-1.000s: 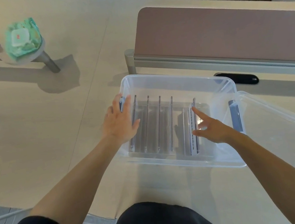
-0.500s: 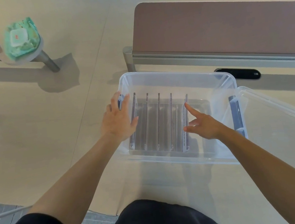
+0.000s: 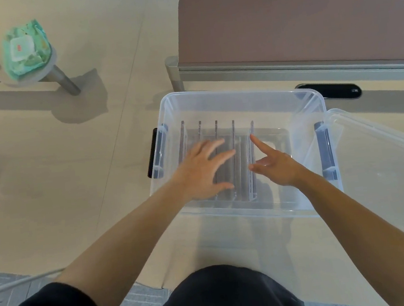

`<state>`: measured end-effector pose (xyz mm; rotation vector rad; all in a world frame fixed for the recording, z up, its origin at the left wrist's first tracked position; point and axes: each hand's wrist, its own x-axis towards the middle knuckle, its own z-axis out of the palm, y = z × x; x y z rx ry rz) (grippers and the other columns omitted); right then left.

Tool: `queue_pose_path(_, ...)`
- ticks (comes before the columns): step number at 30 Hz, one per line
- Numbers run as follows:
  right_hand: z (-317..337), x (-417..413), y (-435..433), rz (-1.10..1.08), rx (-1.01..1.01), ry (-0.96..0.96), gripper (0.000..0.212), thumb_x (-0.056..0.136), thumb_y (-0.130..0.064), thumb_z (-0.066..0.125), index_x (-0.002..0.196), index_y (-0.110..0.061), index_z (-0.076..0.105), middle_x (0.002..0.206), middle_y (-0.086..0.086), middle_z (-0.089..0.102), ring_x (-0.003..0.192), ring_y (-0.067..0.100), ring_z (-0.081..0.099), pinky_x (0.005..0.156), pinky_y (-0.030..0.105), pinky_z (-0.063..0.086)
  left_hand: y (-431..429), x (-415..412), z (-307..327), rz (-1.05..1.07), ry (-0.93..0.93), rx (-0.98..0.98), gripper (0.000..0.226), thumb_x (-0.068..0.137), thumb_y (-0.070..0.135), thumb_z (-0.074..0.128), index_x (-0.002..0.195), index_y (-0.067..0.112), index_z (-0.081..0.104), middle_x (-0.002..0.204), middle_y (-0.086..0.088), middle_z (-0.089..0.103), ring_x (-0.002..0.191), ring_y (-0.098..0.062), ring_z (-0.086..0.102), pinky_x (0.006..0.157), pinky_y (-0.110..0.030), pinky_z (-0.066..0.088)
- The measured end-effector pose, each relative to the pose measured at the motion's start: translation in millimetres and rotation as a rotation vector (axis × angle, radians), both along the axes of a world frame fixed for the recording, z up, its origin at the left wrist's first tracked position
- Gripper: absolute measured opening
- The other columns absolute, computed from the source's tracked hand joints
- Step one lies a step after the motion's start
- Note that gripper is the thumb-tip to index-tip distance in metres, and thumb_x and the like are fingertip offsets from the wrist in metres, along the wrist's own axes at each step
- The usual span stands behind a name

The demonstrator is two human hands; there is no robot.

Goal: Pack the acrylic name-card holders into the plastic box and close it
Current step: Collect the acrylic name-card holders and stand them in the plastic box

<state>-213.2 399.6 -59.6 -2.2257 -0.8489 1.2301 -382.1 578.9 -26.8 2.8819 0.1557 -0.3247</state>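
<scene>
Clear plastic box on tabletop; name-card holders upright inside, edges faint. Left hand fingers spread flat over holders, grasping nothing. Right hand forefinger touches rightmost holder, others curled; lid cut off right.

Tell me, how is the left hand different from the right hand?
The left hand lies flat with fingers spread over the upright acrylic holders; the right hand points one finger at the rightmost holder. The left hand covers several holders; the right hand is beside one. Both are open, inside the plastic box.
</scene>
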Motion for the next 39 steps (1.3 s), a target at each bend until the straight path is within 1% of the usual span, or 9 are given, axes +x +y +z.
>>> queue_pose_path(4, -1.9, 0.9, -1.6, -0.010, 0.019, 0.026, 0.077, 0.095, -0.050, 0.053, 0.149, -0.061, -0.001, 0.136, -0.005, 0.063, 0.128, 0.030, 0.056, 0.112, 0.049, 0.039, -14.0, 16.6, -19.0, -0.018, 0.177, -0.047, 0.092, 0.073, 0.082, 0.051, 0.150, 0.045, 0.018, 0.164, 0.007, 0.001, 0.149, -0.030, -0.003, 0.117, -0.060, 0.014)
queue_pose_path(7, -1.2, 0.8, -1.8, -0.019, 0.023, 0.032, 0.077, 0.096, -0.049, 0.055, 0.149, -0.061, 0.001, 0.134, -0.006, 0.065, 0.126, 0.028, 0.058, 0.112, 0.046, 0.040, -16.2, 20.1, -24.0, 0.018, 0.209, -0.070, 0.096, 0.070, 0.085, 0.050, 0.151, 0.042, 0.021, 0.164, 0.009, -0.001, 0.149, -0.023, -0.007, 0.118, -0.057, 0.013)
queue_pose_path(10, -0.1, 0.8, -3.9, -0.026, 0.022, 0.022, 0.076, 0.096, -0.051, 0.055, 0.148, -0.064, 0.001, 0.132, -0.008, 0.065, 0.126, 0.026, 0.057, 0.111, 0.043, 0.041, -16.4, 18.1, -22.2, 0.034, 0.229, -0.090, 0.105, 0.069, 0.083, 0.056, 0.154, 0.038, 0.013, 0.164, 0.010, -0.002, 0.149, -0.017, -0.011, 0.121, -0.049, 0.008)
queue_pose_path(15, 1.4, 0.7, -5.5, -0.022, 0.027, 0.007, 0.076, 0.096, -0.051, 0.054, 0.147, -0.064, -0.001, 0.132, -0.009, 0.066, 0.128, 0.026, 0.056, 0.112, 0.043, 0.041, -18.5, 18.5, -19.4, 0.053, 0.233, -0.085, 0.107, 0.069, 0.082, 0.058, 0.154, 0.038, 0.009, 0.164, 0.011, -0.003, 0.148, -0.012, -0.012, 0.119, -0.045, 0.006)
queue_pose_path(24, -2.8, -2.6, -2.8, -0.014, 0.030, -0.011, 0.075, 0.097, -0.052, 0.050, 0.143, -0.067, -0.006, 0.143, -0.004, 0.057, 0.133, 0.030, 0.053, 0.113, 0.050, 0.040, -18.0, 18.4, -25.2, 0.080, 0.225, -0.101, 0.109, 0.067, 0.084, 0.057, 0.153, 0.041, 0.008, 0.163, 0.015, -0.004, 0.148, -0.010, -0.014, 0.119, -0.046, 0.009)
queue_pose_path(27, -3.0, -2.1, -2.0, -0.001, 0.028, 0.006, 0.075, 0.097, -0.052, 0.050, 0.142, -0.068, -0.008, 0.144, -0.003, 0.057, 0.134, 0.030, 0.052, 0.114, 0.050, 0.038, -17.8, 17.6, -23.7, 0.098, 0.225, -0.127, 0.108, 0.067, 0.082, 0.060, 0.153, 0.041, 0.009, 0.163, 0.015, -0.002, 0.148, -0.009, -0.014, 0.118, -0.046, 0.010)
queue_pose_path(30, -3.4, -2.0, -1.0, 0.012, 0.037, 0.010, 0.076, 0.096, -0.054, 0.050, 0.140, -0.070, -0.010, 0.143, -0.003, 0.057, 0.131, 0.030, 0.055, 0.112, 0.051, 0.040, -18.3, 17.5, -22.0, 0.108, 0.225, -0.154, 0.107, 0.068, 0.079, 0.063, 0.153, 0.040, 0.011, 0.163, 0.014, -0.001, 0.148, -0.009, -0.013, 0.119, -0.046, 0.009)
queue_pose_path(34, -6.8, -2.8, 0.7, 0.024, 0.040, -0.015, 0.077, 0.098, -0.052, 0.048, 0.140, -0.069, -0.014, 0.141, -0.002, 0.059, 0.127, 0.029, 0.058, 0.111, 0.049, 0.043, -17.0, 17.2, -22.5, 0.117, 0.208, -0.184, 0.106, 0.068, 0.077, 0.066, 0.153, 0.040, 0.014, 0.163, 0.014, 0.001, 0.148, -0.008, -0.013, 0.119, -0.045, 0.010)
queue_pose_path(39, -7.2, -2.7, 1.0, 0.013, 0.029, 0.016, 0.078, 0.100, -0.048, 0.047, 0.144, -0.063, -0.015, 0.146, 0.002, 0.055, 0.132, 0.030, 0.054, 0.114, 0.046, 0.036, -16.9, 17.2, -24.0, 0.125, 0.204, -0.188, 0.107, 0.066, 0.076, 0.067, 0.152, 0.041, 0.015, 0.163, 0.015, 0.001, 0.147, -0.006, -0.013, 0.118, -0.046, 0.011)
